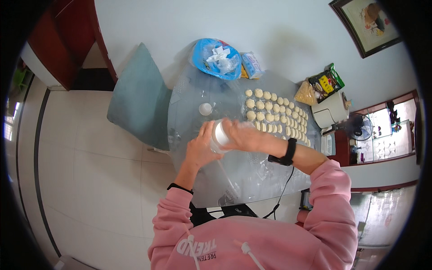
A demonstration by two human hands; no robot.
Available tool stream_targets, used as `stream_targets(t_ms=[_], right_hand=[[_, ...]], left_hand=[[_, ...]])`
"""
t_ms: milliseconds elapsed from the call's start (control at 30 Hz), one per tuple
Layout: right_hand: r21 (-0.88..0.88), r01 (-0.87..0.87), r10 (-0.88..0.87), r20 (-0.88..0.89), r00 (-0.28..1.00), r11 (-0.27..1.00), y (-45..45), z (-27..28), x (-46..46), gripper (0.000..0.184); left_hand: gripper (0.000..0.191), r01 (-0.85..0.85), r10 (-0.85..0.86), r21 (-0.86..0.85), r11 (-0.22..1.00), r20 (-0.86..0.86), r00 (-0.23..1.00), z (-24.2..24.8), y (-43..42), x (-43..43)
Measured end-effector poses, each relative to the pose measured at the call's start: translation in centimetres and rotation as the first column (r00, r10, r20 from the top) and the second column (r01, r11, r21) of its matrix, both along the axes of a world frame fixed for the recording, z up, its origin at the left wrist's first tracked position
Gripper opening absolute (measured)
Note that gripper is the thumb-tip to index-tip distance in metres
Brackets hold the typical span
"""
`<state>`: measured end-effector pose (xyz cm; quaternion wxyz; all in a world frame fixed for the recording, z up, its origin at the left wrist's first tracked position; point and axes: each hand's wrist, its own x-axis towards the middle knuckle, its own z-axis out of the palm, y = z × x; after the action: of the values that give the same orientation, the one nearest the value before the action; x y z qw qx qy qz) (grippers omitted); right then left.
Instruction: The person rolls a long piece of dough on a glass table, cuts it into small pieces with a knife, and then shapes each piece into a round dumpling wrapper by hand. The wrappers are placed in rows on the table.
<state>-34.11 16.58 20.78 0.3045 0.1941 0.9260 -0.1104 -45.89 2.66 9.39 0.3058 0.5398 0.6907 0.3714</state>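
A clear jar [214, 145] with a white band or top is between my two hands above the table. On its left side, my left hand [201, 145] wraps around the jar. My right hand [241, 135], blurred by motion, curves over the right side and rim. Something pale and blurred shows just behind the right hand; what it is cannot be made out. A small white cup or cap [205, 109] lies on the table beyond my left hand. Round pieces of dough [267, 105] sit in rows to the right, with oblong pieces of dough [269, 128] nearer me.
Plastic film covers the table [233, 168]. At the back are a blue bag-lined container [202, 65] with tissues and a tissue pack [252, 64]. A white appliance [327, 109] with food packages on top stands right. A padded chair [141, 101] is left; a cable [287, 185] hangs in front.
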Motion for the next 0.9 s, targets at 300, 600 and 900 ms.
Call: stream_targets(t_ms=[300,600,900], right_hand=[[-0.065,0.276,-0.279,-0.044,0.959,0.959,-0.8,0.3,0.6,0.09],[0.011,0.246,-0.236,-0.239,0.942,0.969,-2.9,-3.8,2.8,0.099],[0.082,0.4,-0.326,-0.445,0.834,0.913,0.5,1.2,-1.1,0.093]], left_hand=[[0.109,-0.054,0.055,0.092,0.994,-0.016,0.998,-0.4,0.7,1.0],[0.111,-0.01,0.013,0.075,0.997,-0.035,0.999,-0.1,0.7,0.9],[0.097,-0.232,0.212,0.106,0.967,0.17,0.962,-0.3,-2.0,-1.5]])
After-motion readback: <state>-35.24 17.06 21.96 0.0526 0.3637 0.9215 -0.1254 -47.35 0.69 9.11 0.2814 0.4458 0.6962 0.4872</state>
